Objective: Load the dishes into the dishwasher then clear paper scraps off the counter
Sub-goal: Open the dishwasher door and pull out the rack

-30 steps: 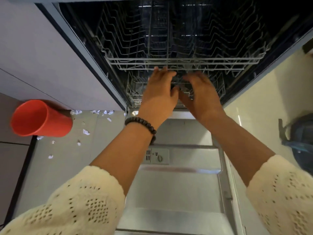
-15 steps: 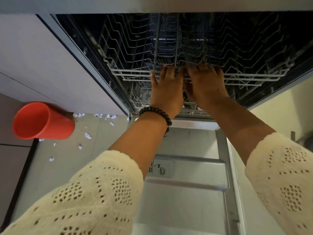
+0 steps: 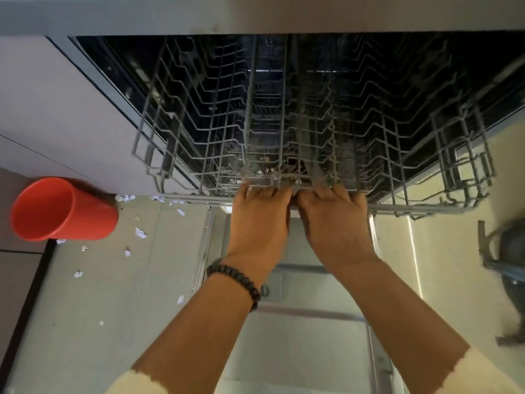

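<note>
The dishwasher stands open, its door (image 3: 298, 351) folded down below me. The grey wire upper rack (image 3: 199, 143) is partly slid out of the dark tub and holds no dishes. My left hand (image 3: 260, 220) and my right hand (image 3: 335, 223) sit side by side at the middle of the rack's front rail, fingers curled over the wire and gripping it. A red cup (image 3: 61, 210) lies on its side at the left, mouth toward me. White paper scraps (image 3: 140, 233) are scattered over the pale surface beside it.
Grey cabinet fronts (image 3: 56, 115) run along the left of the dishwasher. The counter edge (image 3: 255, 15) spans the top of the view. A dark object with a strap (image 3: 508, 257) sits at the far right on the pale floor.
Both hands reached up to the upper rack's front rail, closed on it, and the rack has slid outward toward me, now covering the lower rack.
</note>
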